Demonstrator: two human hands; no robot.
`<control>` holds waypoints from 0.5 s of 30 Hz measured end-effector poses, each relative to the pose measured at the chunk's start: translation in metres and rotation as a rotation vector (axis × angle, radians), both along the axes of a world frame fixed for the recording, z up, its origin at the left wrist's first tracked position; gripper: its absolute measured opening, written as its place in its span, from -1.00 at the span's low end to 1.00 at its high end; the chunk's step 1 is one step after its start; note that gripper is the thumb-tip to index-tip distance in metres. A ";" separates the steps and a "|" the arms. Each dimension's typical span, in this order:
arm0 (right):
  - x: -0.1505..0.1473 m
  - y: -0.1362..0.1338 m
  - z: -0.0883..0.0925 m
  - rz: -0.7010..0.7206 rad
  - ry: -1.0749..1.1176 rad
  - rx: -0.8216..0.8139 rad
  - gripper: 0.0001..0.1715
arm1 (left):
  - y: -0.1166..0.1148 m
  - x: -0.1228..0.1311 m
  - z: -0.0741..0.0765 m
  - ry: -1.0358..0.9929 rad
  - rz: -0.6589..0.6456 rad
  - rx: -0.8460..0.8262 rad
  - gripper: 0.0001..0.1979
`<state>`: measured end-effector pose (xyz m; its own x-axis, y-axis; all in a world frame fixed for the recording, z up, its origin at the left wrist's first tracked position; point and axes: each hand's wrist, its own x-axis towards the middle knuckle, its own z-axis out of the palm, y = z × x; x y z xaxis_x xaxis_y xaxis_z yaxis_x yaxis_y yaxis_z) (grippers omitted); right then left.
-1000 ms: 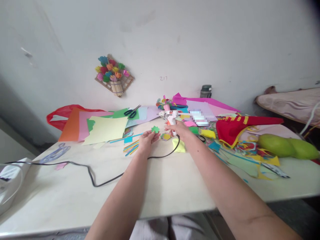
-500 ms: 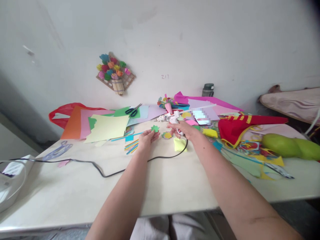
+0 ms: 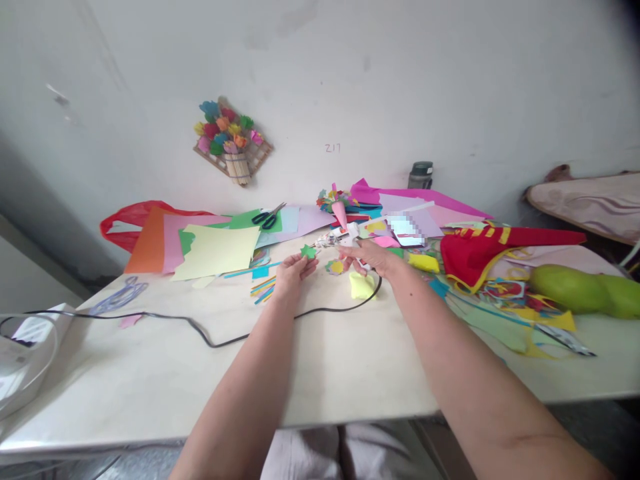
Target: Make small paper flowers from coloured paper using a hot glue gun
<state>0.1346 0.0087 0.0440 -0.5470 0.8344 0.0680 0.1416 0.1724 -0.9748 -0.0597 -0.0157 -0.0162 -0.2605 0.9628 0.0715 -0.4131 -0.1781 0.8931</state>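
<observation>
My left hand (image 3: 294, 272) pinches a small green paper flower cutout (image 3: 308, 251) between thumb and fingers, a little above the table. My right hand (image 3: 375, 258) is wrapped round a white glue gun (image 3: 353, 231), its black cord (image 3: 330, 309) looping down and off to the left. Fingers hide most of the gun's handle, and the nozzle points toward the green cutout. Between the hands lies a paper flower (image 3: 336, 267) with a yellow centre. Below my right hand sits a yellow folded pad (image 3: 362, 286).
Paper strips (image 3: 263, 288) lie left of my left hand. Farther back are coloured sheets (image 3: 215, 252), black scissors (image 3: 268, 217) and a pink paper cone (image 3: 339, 215) with flowers. A phone (image 3: 406, 230), red cloth (image 3: 465, 257) and green cushion (image 3: 575, 290) are on the right; a power strip (image 3: 37, 340), left.
The green cutout has tilted slightly in my left hand, and the glue gun's nozzle end has come closer to it. The whole view has shifted a little.
</observation>
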 end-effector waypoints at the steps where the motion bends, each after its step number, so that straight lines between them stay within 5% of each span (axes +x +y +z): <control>1: 0.000 -0.001 0.000 -0.011 -0.012 0.004 -0.57 | 0.000 0.000 0.000 0.004 -0.004 0.002 -0.88; 15: -0.002 0.004 -0.005 0.009 -0.038 0.050 -0.58 | 0.001 -0.003 0.000 0.011 -0.019 -0.007 -0.84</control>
<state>0.1330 0.0132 0.0395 -0.5572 0.8256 0.0888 0.1764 0.2223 -0.9589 -0.0629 -0.0145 -0.0160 -0.2409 0.9682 0.0674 -0.4061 -0.1637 0.8990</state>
